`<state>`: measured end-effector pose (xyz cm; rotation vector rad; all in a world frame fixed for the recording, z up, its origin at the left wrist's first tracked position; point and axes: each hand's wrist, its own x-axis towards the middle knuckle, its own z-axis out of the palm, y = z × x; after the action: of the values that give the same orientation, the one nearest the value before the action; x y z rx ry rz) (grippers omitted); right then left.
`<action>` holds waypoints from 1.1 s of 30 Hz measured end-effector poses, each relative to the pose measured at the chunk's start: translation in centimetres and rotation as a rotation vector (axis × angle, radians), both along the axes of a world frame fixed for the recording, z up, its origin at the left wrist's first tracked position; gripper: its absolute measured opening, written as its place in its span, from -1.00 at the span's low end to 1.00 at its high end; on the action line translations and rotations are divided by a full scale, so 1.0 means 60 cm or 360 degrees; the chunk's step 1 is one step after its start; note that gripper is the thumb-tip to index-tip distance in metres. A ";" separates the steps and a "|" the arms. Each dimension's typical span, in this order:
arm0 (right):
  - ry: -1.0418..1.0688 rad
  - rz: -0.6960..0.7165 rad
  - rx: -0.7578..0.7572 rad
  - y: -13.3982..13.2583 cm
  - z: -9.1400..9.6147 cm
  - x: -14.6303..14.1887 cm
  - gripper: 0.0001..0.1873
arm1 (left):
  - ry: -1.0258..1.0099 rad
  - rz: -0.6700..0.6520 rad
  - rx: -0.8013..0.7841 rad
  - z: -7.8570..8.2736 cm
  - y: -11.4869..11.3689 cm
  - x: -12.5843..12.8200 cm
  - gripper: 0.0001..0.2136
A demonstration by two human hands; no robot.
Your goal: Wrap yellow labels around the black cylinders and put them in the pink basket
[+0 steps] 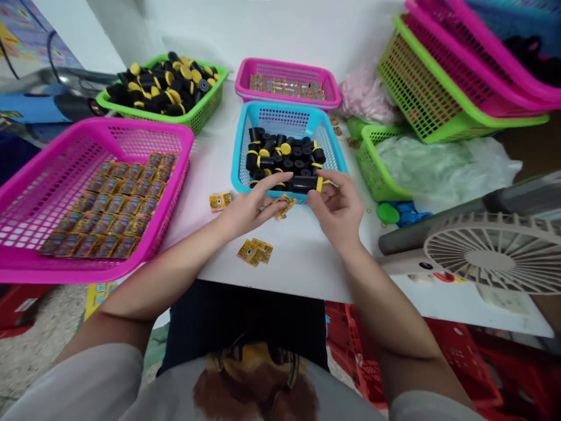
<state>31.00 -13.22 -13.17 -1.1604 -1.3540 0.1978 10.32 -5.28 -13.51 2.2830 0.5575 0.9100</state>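
My right hand (340, 209) pinches a black cylinder with a yellow end (304, 184), held sideways over the front rim of a blue basket (239, 169). Between the fingers of my left hand (250, 206) is a small yellow printed card (286, 207), near the cylinder's dark end. More black cylinders with yellow ends (287, 149) fill the basket in a loose heap. On the white table (289, 263) below my hands lies an overlapping pair of yellow cards (255, 252). Another yellow card (220, 202) rests beside my left wrist.
A pink basket (182, 152) at left holds rows of small wrapped pieces. Behind stand a green basket (205, 111) heaped with cylinders and another pink basket (287, 64). Right are a green basket with plastic bags (372, 169), stacked baskets (416, 88) and a fan (491, 257).
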 end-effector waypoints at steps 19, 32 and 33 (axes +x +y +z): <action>0.0055 0.0387 -0.0199 -0.013 0.024 0.025 -0.61 | -0.0076 0.0123 -0.0140 0.000 -0.017 0.014 -0.42; -0.0075 0.0615 -0.0365 -0.011 0.038 0.047 -0.69 | -0.0177 -0.0043 -0.0302 -0.008 -0.003 0.017 -0.22; -0.0050 0.0614 -0.0380 -0.011 0.037 0.047 -0.68 | -0.0189 -0.0021 -0.0324 -0.006 -0.004 0.018 -0.21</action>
<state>33.82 -13.89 -10.93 -1.0893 -1.6069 0.6350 11.39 -5.55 -13.87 2.0348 0.5558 0.9315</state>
